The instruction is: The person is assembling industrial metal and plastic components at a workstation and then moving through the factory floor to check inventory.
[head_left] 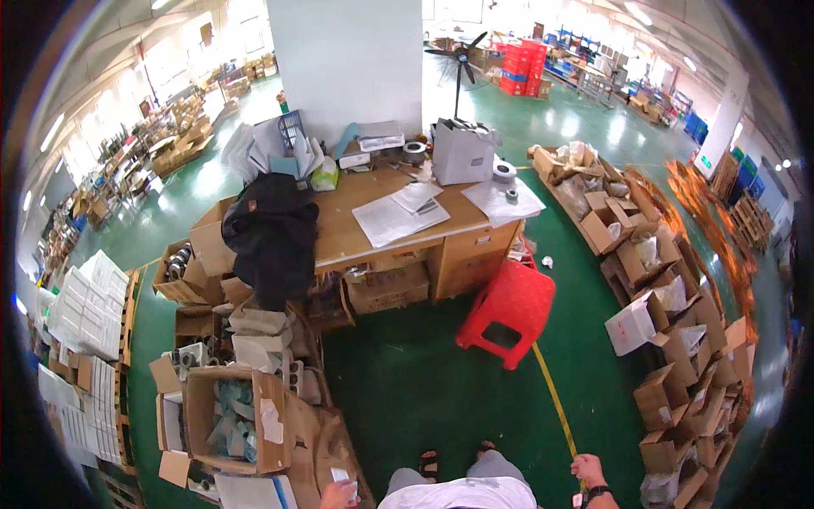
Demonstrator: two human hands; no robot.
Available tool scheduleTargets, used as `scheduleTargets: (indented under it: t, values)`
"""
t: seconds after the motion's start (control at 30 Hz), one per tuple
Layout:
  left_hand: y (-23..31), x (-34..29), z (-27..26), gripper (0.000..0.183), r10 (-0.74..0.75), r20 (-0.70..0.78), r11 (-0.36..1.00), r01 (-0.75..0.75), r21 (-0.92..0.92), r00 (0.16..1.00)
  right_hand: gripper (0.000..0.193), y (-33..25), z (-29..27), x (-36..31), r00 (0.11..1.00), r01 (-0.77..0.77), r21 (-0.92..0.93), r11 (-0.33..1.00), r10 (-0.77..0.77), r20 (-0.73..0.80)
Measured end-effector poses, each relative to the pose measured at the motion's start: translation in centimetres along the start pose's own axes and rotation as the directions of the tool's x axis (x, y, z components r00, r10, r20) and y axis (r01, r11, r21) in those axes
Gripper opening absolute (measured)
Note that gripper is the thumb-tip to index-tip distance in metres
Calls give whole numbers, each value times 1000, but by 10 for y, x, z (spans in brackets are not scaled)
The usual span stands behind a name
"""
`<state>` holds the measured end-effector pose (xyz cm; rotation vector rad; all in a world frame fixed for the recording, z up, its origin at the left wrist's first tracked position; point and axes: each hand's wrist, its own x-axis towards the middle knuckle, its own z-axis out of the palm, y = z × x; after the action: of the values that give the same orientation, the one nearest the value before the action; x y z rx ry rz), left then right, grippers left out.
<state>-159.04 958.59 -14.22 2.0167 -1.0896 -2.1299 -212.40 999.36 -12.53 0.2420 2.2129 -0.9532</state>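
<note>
Low in the view, my left hand [337, 496] is closed on a small white piece [340, 475] that looks like a slip or little packet. Close beside it are brown cardboard [331, 441] and an open carton [271, 422] with pale blue-green wrapped pieces inside. My right hand [587, 469], a black band at its wrist, is held out over the green floor with its fingers curled. Just below those fingers hangs a small red-and-white object [578, 499], too small to name. Whether the fingers grip it is hard to see.
Ahead stands a wooden desk [339, 229] bearing papers [398, 219], tape rolls, a white bag [463, 153] and a black jacket [271, 229]. A red plastic stool [517, 301] is tipped against its right front. Open cartons [661, 397] line the right side; white stacks on pallets [93, 314] stand left.
</note>
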Motion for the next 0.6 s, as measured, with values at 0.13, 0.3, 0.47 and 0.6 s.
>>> scheduleTargets:
  t: [0.13, 0.3, 0.47, 0.6]
  values:
    - [-53, -4, 2, 40, -72, -9, 993, 70, -98, 997, 22, -78, 38, 56, 993, 76, -68, 995, -69, 100]
    - [-18, -43, 39, 39, -175, -136, 968, 145, -203, 975, 20, -155, 81, 129, 949, 210, -197, 958, -150, 279]
    - [70, -77, 103, 38, -276, -262, 942, 206, -265, 924, 21, -252, 130, 202, 849, 478, -456, 750, -262, 459]
    - [102, -63, 141, 39, -242, -223, 929, 159, -334, 944, 19, -337, 169, 283, 520, 828, -206, 522, -576, 630]
